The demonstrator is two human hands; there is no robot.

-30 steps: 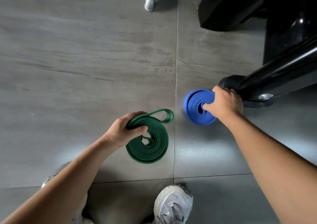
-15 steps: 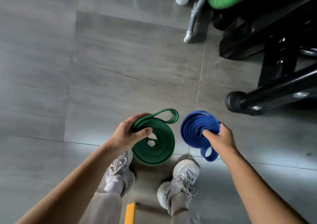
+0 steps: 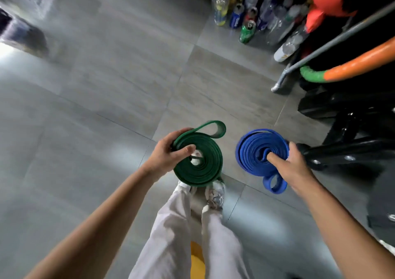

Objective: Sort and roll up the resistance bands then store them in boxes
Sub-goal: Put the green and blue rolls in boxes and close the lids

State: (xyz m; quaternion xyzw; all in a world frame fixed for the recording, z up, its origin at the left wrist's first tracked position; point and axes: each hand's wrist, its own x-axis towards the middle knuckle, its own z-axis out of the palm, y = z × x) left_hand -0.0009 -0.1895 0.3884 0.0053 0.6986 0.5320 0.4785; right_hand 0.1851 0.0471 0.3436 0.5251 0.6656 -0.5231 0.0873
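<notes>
Carrying both coils off to storage calls for firm pinches, so the loose tail loops cannot unwind. The left hand (image 3: pixel 168 150) clamps the green band (image 3: pixel 203 165), thumb across its face. The right hand (image 3: pixel 292 165) grips the blue band (image 3: pixel 254 148), thumb pushed into its centre. Both bands hang above the floor (image 3: pixel 106 107).

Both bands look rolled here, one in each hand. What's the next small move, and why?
Probably carry both rolls off toward the boxes. The left hand grips the coiled green band, the right hand the coiled blue band; each is wound, with only a short end loop free, and no box shows clearly.
</notes>
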